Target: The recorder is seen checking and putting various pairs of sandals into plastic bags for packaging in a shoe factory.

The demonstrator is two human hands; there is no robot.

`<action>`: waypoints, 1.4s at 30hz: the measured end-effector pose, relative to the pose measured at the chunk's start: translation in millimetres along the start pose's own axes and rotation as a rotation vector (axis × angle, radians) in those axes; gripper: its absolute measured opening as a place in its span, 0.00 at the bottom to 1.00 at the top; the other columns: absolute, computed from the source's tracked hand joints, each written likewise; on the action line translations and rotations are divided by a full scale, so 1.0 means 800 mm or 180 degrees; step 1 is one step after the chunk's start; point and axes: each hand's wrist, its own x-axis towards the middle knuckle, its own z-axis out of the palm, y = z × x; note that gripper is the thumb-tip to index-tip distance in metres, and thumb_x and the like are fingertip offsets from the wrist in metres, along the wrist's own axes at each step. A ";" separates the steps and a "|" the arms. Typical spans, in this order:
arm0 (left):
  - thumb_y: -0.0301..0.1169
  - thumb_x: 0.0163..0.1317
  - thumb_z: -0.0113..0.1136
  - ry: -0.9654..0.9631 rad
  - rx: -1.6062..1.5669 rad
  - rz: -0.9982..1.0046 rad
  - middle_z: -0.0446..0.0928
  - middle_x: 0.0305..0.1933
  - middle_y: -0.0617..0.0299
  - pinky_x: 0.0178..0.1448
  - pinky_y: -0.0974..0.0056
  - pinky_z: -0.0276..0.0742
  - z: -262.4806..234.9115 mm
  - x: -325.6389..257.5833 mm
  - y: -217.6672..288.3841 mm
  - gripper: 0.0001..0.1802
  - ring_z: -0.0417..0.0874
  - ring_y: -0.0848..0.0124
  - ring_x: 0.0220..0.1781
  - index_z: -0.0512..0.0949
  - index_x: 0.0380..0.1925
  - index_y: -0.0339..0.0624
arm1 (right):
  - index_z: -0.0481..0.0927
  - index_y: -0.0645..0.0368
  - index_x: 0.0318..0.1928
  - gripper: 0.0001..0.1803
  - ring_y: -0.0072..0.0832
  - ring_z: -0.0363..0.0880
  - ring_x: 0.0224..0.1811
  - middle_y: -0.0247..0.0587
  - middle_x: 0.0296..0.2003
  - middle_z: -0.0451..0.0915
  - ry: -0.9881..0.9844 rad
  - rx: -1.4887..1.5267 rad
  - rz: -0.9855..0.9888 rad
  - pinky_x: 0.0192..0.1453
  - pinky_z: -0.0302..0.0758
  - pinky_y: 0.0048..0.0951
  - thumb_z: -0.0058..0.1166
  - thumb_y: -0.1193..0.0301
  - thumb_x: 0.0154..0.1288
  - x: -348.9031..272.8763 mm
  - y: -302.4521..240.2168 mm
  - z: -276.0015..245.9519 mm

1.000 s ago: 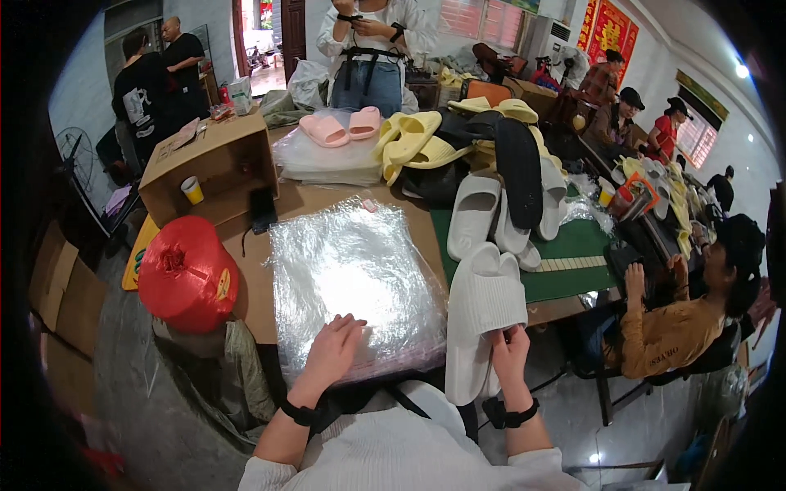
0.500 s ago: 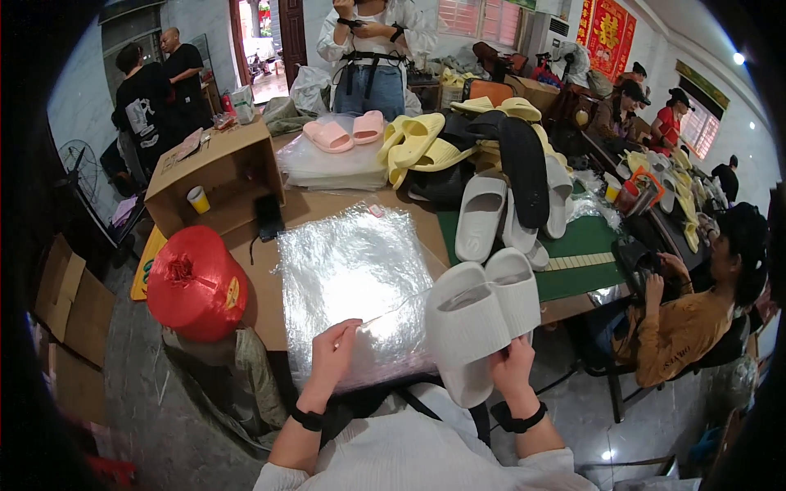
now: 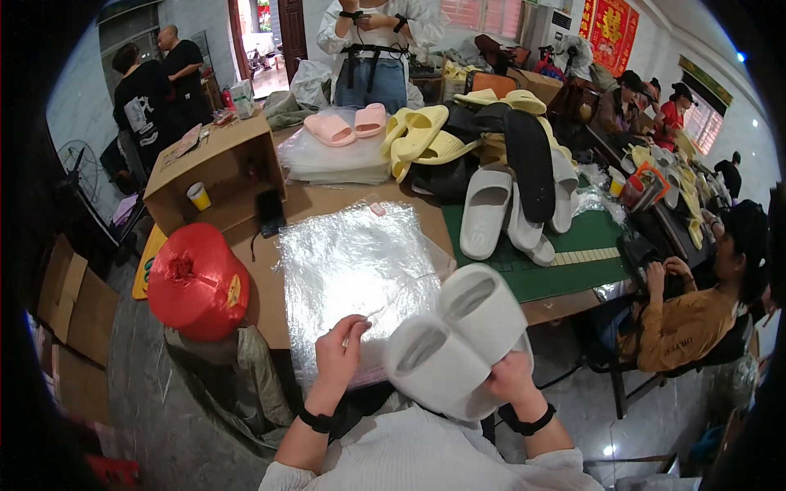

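Busy workshop, several people seated and standing around long tables. Brown work table (image 3: pixel 327 200) carries a green cutting mat (image 3: pixel 573 262), an open cardboard box (image 3: pixel 217 168), heaps of yellow, pink and white slippers; red spool (image 3: pixel 196 282) sits at its left edge. Stack of clear plastic bags (image 3: pixel 352 270) lies flat in front. Right hand (image 3: pixel 508 380) grips a pair of white slippers (image 3: pixel 454 340) from below — openings face the camera, held above the table's near edge. Left hand (image 3: pixel 344 352) pinches the top bag's near edge, probably lifting it; glare blurs the film. Right fingers are hidden behind the slippers.
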 end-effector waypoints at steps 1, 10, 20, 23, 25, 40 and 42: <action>0.29 0.72 0.55 -0.0085 -0.0003 0.0013 0.87 0.42 0.53 0.51 0.67 0.79 -0.001 -0.002 0.001 0.12 0.86 0.73 0.46 0.81 0.47 0.32 | 0.83 0.53 0.47 0.24 0.43 0.83 0.35 0.45 0.37 0.82 -0.0130 0.0057 -0.0595 0.33 0.80 0.41 0.67 0.68 0.45 0.000 -0.004 0.001; 0.21 0.66 0.56 -0.0315 0.0462 0.0977 0.84 0.49 0.49 0.53 0.61 0.80 -0.005 -0.005 0.012 0.16 0.86 0.56 0.49 0.82 0.53 0.39 | 0.79 0.59 0.36 0.15 0.42 0.80 0.29 0.44 0.31 0.78 -0.0801 0.0036 -0.0312 0.31 0.78 0.42 0.64 0.62 0.55 -0.002 -0.015 0.022; 0.26 0.63 0.61 -0.0914 0.1362 0.1957 0.75 0.67 0.57 0.73 0.50 0.66 -0.001 -0.013 0.046 0.20 0.69 0.53 0.72 0.81 0.56 0.47 | 0.77 0.61 0.35 0.14 0.43 0.80 0.28 0.46 0.28 0.77 -0.0829 0.0004 -0.0179 0.32 0.78 0.42 0.62 0.62 0.61 0.035 -0.031 0.006; 0.25 0.62 0.61 -0.0987 0.1353 0.2069 0.75 0.67 0.59 0.78 0.47 0.58 0.003 -0.019 0.051 0.22 0.68 0.56 0.74 0.80 0.58 0.48 | 0.77 0.61 0.35 0.14 0.45 0.80 0.28 0.47 0.28 0.78 -0.0794 0.0129 -0.0121 0.34 0.78 0.43 0.62 0.62 0.60 0.054 -0.043 0.010; 0.26 0.63 0.60 -0.1135 0.1173 0.2122 0.74 0.68 0.60 0.78 0.47 0.56 0.001 -0.025 0.056 0.21 0.68 0.57 0.74 0.80 0.58 0.49 | 0.77 0.62 0.35 0.14 0.45 0.80 0.28 0.47 0.28 0.78 -0.0774 0.0112 -0.0123 0.34 0.78 0.43 0.62 0.63 0.60 0.066 -0.047 0.018; 0.25 0.70 0.53 -0.2012 -0.0139 0.2181 0.75 0.68 0.61 0.79 0.49 0.54 0.025 -0.018 0.062 0.18 0.67 0.55 0.75 0.80 0.58 0.46 | 0.77 0.63 0.36 0.12 0.54 0.80 0.38 0.55 0.33 0.78 -0.0367 0.0399 0.0317 0.41 0.76 0.49 0.58 0.65 0.62 0.134 -0.039 0.096; 0.24 0.69 0.53 -0.2201 -0.0341 0.2150 0.75 0.67 0.61 0.79 0.50 0.55 0.027 -0.012 0.065 0.18 0.67 0.54 0.74 0.81 0.57 0.45 | 0.77 0.64 0.33 0.17 0.57 0.80 0.36 0.58 0.32 0.80 -0.0548 0.0537 0.0638 0.41 0.76 0.50 0.56 0.61 0.67 0.163 -0.040 0.113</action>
